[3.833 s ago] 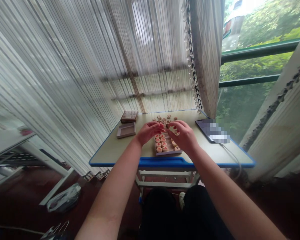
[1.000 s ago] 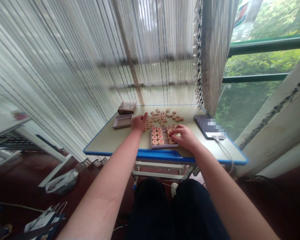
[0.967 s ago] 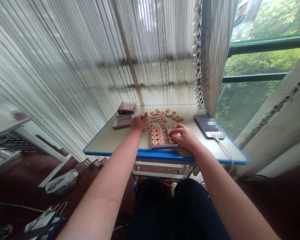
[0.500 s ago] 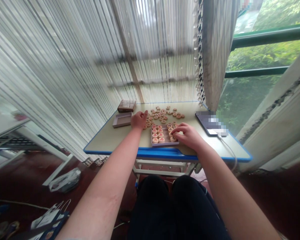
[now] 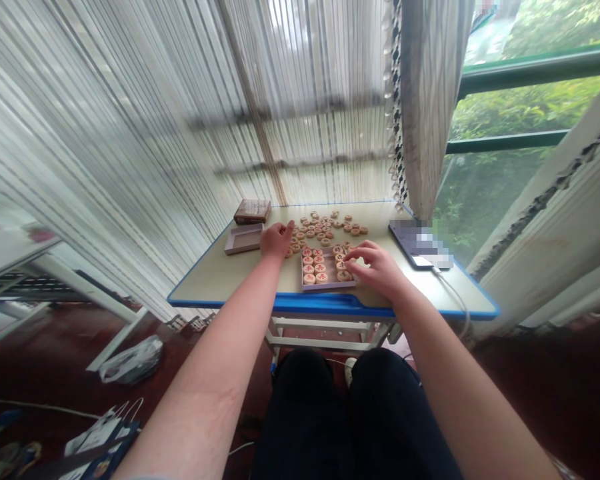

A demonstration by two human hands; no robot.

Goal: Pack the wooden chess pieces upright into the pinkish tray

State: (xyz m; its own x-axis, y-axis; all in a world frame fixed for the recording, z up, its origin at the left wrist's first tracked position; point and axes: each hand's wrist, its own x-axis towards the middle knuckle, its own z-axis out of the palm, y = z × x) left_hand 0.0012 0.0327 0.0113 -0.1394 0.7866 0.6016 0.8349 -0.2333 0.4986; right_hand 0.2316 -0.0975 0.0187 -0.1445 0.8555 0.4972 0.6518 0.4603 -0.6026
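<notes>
A shallow grey tray (image 5: 325,285) on the beige table (image 5: 230,287) holds round wooden chess pieces (image 5: 314,269) in rows. My right hand (image 5: 377,267) hovers over the tray's right side, fingers curled and tips pinched near a piece there. My left hand (image 5: 277,239) rests on the table left of the tray, fingers curled at the edge of a loose scatter of pieces (image 5: 327,227) further back. Whether either hand holds a piece is hidden.
A second grey tray (image 5: 243,238) and a brown box (image 5: 253,211) lie at the table's back left. A phone (image 5: 420,243) with a cable lies at the right. Curtains hang behind; a window is at the right. Bags lie on the floor at the left.
Since 3.8 s ago my hands have parted: the left went out to the loose pieces, the right stayed at the tray. In the last second both barely shifted; the right lifted slightly.
</notes>
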